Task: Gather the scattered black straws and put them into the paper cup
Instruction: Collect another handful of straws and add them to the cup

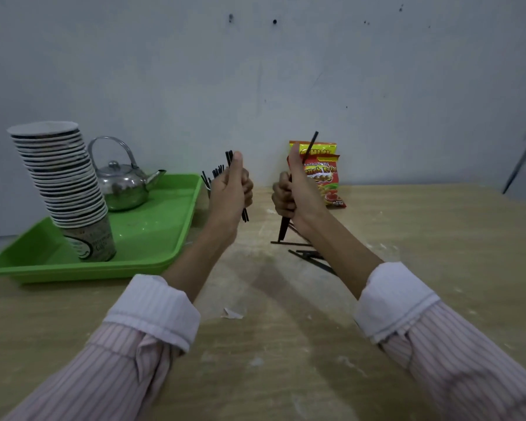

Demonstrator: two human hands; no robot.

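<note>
My left hand (pixel 230 189) grips a few black straws (pixel 229 158) upright, their lower ends poking out below my fist. Behind that hand, several more black straws (pixel 212 174) stand up from a paper cup that my hand almost wholly hides. My right hand (pixel 295 192) grips another bundle of black straws (pixel 312 144), tilted, its lower end (pixel 283 230) near the table. Several loose black straws (pixel 308 255) lie scattered on the wooden table under my right forearm.
A green tray (pixel 152 238) at the left holds a tall leaning stack of paper cups (pixel 64 183) and a steel kettle (pixel 123 183). A red and yellow snack bag (pixel 325 174) leans on the wall behind my right hand. A paper scrap (pixel 231 312) lies near me.
</note>
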